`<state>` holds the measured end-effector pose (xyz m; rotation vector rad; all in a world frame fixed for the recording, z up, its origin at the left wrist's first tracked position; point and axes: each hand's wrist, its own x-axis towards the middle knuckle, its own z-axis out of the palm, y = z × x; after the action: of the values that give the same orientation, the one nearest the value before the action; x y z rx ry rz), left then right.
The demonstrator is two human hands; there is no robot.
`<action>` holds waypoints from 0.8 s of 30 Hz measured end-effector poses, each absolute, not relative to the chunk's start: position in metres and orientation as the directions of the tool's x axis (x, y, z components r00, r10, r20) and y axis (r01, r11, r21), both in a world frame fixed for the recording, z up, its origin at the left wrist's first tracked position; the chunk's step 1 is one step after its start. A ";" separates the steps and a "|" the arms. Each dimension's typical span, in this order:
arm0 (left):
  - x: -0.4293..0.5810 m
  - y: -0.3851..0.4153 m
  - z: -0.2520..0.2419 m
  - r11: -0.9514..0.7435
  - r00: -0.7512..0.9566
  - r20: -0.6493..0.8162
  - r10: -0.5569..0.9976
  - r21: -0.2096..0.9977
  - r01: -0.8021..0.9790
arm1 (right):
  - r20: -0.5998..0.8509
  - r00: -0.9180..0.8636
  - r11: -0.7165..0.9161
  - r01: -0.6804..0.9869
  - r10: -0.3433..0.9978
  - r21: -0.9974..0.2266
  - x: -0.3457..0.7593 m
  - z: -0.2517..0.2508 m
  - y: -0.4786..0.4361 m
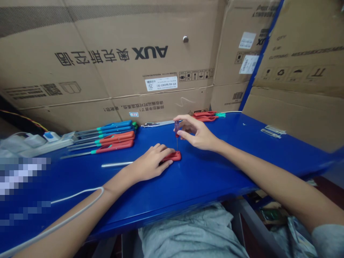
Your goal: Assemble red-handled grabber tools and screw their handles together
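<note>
My left hand (150,163) lies on top of a red tool handle (174,156) that rests flat on the blue table (204,179), pressing it down with closed fingers. A metal shaft (116,164) sticks out from under that hand to the left. My right hand (197,134) pinches a small screwdriver (176,130) with a purple and red grip. The small screwdriver stands upright with its tip on the red handle's right end.
A row of several long screwdrivers (113,138) with blue and red handles lies at the back left. More red handles (206,115) lie at the back centre. Cardboard boxes (150,57) wall the back and right. A white cable (77,195) crosses my left arm.
</note>
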<state>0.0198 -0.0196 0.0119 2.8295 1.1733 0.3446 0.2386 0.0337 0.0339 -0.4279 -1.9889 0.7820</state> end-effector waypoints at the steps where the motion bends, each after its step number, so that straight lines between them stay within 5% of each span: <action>1: 0.020 -0.019 0.012 -0.708 0.686 0.180 0.705 0.136 0.693 | 0.637 -0.512 0.737 -0.011 0.576 -0.675 0.239 0.034 0.034; 24: 0.020 -0.020 0.012 -0.710 0.688 0.179 0.704 0.133 0.692 | 0.652 -0.473 0.754 0.039 0.592 -0.656 0.238 0.037 0.031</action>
<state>0.0204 -0.0195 0.0117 2.8350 1.1728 0.3362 0.2375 0.0311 0.0367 -0.4783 -1.9738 0.7124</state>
